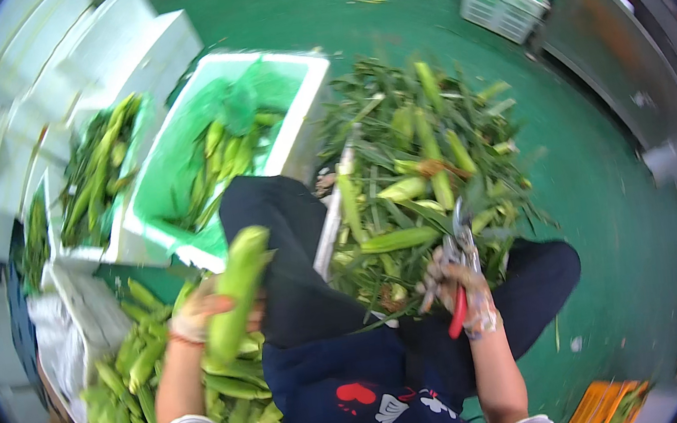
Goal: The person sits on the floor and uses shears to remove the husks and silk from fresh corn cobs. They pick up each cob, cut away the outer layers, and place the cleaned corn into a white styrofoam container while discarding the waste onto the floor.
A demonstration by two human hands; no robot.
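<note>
An ear of corn in its green husk point(237, 293) is held in my gloved left hand point(201, 309), above a pile of husked-on corn ears point(126, 390) at the lower left. My gloved right hand point(458, 285) grips pruning shears point(461, 241) with a red handle, over my lap. Just beyond the shears lies a heap of corn leaves and husks point(426, 150). Left of that heap, a white foam box point(313, 81) lined with green mesh holds some long green ears.
Another foam box of green stalks point(96, 171) stands at the left, near stacked white foam boxes point(129, 53). A white crate with green netting point(494, 8) is at the top right, beside a metal cabinet point(617, 50). An orange crate point(597, 408) sits at the lower right.
</note>
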